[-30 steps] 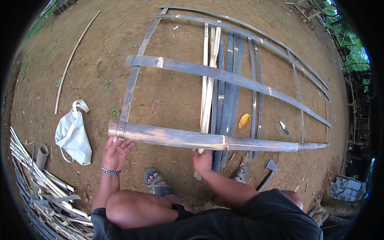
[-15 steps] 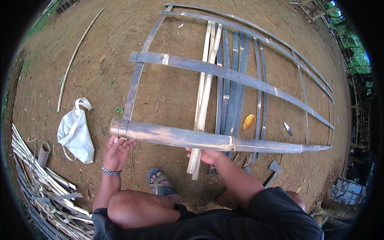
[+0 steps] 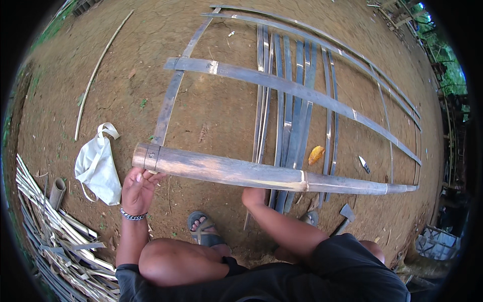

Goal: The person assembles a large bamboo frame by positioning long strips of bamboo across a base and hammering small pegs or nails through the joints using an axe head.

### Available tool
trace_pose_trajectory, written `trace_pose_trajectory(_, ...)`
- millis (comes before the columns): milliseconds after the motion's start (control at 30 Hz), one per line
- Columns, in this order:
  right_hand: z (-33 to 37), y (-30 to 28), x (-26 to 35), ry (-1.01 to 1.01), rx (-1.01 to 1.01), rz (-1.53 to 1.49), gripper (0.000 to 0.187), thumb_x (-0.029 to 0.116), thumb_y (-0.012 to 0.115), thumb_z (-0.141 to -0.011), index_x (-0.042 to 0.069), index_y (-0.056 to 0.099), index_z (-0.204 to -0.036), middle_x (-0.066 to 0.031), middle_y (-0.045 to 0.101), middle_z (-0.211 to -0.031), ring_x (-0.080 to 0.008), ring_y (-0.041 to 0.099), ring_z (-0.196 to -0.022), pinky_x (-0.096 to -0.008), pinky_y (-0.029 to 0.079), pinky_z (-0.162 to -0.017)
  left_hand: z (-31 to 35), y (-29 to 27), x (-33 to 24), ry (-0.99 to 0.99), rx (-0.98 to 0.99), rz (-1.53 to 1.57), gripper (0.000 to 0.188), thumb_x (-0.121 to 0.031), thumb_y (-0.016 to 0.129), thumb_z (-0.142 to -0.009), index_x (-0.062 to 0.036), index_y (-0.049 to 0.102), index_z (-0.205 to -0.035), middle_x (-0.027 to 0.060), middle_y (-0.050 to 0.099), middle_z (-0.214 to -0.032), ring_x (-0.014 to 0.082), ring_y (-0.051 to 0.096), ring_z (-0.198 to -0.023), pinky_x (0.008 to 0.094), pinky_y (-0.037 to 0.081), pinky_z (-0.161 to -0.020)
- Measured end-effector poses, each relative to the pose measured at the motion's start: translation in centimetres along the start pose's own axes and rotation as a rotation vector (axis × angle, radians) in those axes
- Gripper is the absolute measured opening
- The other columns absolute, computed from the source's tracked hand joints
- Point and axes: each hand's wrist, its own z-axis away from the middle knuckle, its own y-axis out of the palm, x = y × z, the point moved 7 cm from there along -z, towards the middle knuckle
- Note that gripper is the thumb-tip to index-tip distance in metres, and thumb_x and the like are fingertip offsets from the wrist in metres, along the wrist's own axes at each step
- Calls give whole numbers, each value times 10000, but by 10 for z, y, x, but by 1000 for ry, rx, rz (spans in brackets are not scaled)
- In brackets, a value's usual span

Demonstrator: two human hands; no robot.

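Note:
A thick bamboo pole (image 3: 226, 171) crosses in front of me, its near-left end raised in my left hand (image 3: 137, 194). The fingers of that hand are bent round the pole's underside, beside a flat cross strip (image 3: 166, 116) joined there. My right hand (image 3: 254, 196) reaches under the pole's middle, next to narrow bamboo strips (image 3: 263, 100) that pass beneath it; the pole hides its fingers. More dark split-bamboo strips (image 3: 289, 121) lie alongside these. Farther off, a wide bamboo slat (image 3: 271, 83) runs over the strips as part of the frame.
A white cloth bag (image 3: 99, 171) lies at left, above a heap of split bamboo (image 3: 65, 241) and a short bamboo tube (image 3: 57, 193). A hatchet (image 3: 345, 216), a knife (image 3: 364, 164) and a yellow leaf (image 3: 316, 154) rest on the dirt at right. A thin stick (image 3: 100, 70) lies far left.
The narrow strips by my right hand have turned from pale faces up to mostly dark faces and edges. My right hand has slid farther under the pole; the pole's left end has shifted slightly left.

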Motion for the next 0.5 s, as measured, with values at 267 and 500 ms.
trace_pose_trajectory(267,-47,22,19,-59,3,-370,388,244,627,-968,10,580,-1274,-206,631,-1214,-359,603,-1142,-483,464,-998,20,-15,40,-152,-114,151,409,-295,521,-1093,-26,513,-1401,162,687,-1343,317,684,-1229,530,504,-1095)
trace_pose_trajectory(500,-44,11,-31,-166,-359,-372,546,243,739,-919,-1,559,-1373,-168,624,-1150,-298,625,-1005,-418,499,-941,23,-35,95,-291,-181,246,280,-264,520,-1097,-101,565,-1320,97,730,-1241,297,692,-1214,526,516,-1077)
